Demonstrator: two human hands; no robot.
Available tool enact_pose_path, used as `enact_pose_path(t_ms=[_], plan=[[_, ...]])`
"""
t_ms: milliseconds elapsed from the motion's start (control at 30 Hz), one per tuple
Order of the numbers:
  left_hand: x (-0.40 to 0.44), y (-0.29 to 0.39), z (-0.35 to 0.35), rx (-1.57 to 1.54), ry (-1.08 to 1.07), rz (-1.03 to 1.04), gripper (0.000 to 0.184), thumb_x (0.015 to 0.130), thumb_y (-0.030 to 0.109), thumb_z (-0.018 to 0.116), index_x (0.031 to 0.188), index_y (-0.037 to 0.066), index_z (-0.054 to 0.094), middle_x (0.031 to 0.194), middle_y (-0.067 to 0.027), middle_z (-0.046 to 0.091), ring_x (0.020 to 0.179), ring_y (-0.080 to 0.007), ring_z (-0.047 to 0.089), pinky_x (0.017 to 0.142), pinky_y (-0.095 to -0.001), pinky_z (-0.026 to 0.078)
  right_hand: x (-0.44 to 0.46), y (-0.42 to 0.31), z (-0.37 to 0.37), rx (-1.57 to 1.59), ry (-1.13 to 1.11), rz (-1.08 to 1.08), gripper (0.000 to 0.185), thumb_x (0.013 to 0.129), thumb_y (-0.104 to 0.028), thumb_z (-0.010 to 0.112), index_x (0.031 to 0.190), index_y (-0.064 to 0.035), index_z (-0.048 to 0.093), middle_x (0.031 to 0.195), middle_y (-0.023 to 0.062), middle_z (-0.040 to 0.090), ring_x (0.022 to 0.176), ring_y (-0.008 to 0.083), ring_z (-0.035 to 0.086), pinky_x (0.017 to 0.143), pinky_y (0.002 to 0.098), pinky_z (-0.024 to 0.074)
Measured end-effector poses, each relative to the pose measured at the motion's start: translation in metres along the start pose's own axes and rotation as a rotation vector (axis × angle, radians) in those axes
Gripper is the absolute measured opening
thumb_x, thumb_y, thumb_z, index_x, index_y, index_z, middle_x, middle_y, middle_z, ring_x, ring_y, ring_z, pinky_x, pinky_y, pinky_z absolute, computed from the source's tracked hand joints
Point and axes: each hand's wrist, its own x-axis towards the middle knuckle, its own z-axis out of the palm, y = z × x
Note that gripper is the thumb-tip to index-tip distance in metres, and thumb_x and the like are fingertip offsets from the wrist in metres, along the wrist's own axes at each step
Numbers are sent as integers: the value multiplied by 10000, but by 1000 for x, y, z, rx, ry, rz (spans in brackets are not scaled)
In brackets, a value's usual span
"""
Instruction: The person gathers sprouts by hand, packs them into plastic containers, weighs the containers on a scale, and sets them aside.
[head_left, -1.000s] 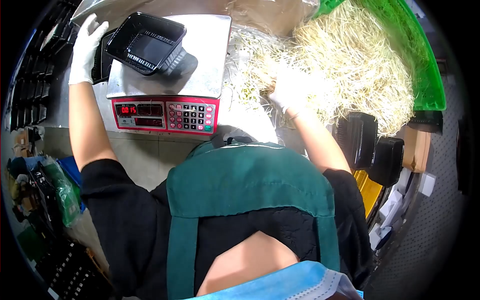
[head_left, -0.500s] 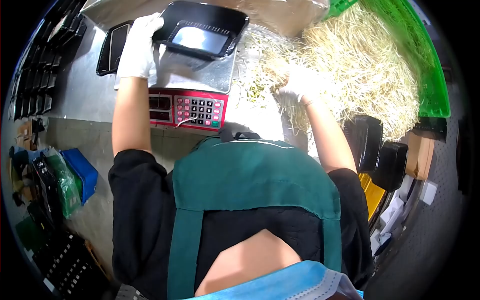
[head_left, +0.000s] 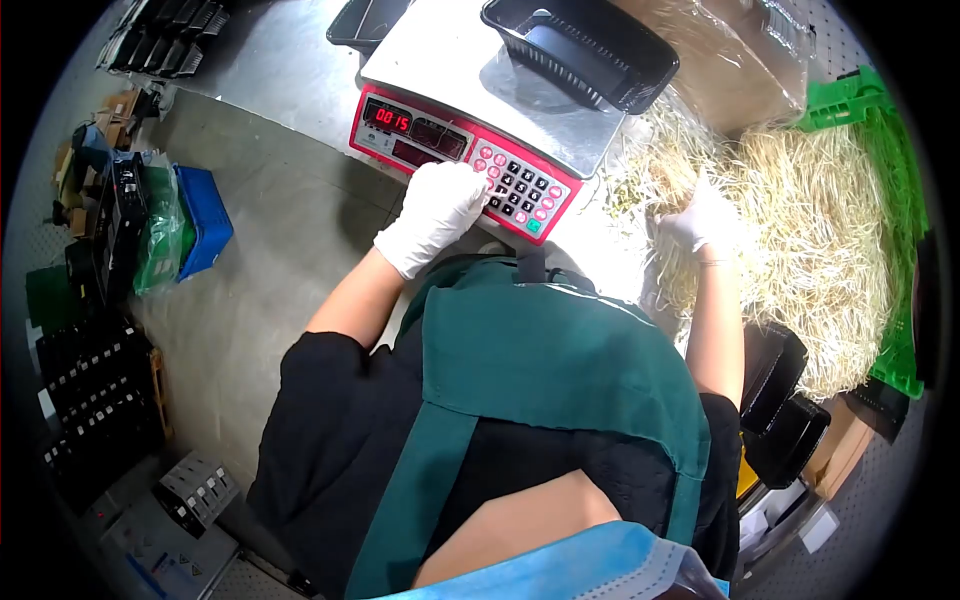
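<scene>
And there it is, glowing red on the scale [head_left: 465,75]: the display [head_left: 392,117] reads 0.015! Over to the keypad [head_left: 521,187], white digits on black keys, and we can pick out 7, 8 and 9 along the top row, 5 and 6 below, then a 3. The pink keys [head_left: 547,203] and the green key [head_left: 534,226] carry marks too, too tiny to call. Down at lower left, small yellow signs [head_left: 195,570] on a grey cabinet [head_left: 207,549], their print beyond reading.
</scene>
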Motion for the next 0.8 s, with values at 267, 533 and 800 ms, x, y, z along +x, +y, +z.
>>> enact_pose_path(t_ms=[267,533,800], plan=[[148,4,-95,-234,277,137,188,851,106,660,987,-25,660,941,-42,687,779,-137,629,732,-279,501,-5,8,-12,-68,-73,4,1064,637,-454,795,1454,1,289,1317,253,522,1189,342,551,1006,380,450],[210,-112,-49,-804,195,-54,557,880,156,664,1374,-7,464,1303,-169,558,1216,-214,525,1053,-315,385,-1,7,-7,-74,6,-23,827,582,-491,804,1199,7,567,1027,211,681,993,316,661,869,378,528],[188,-66,-25,-1520,170,-363,238,785,31,624,1018,8,664,1017,-58,648,866,-130,614,780,-287,493,5,21,1,38,74,-90,843,609,-397,802,1308,-38,498,1046,202,673,968,340,655,870,382,512]])
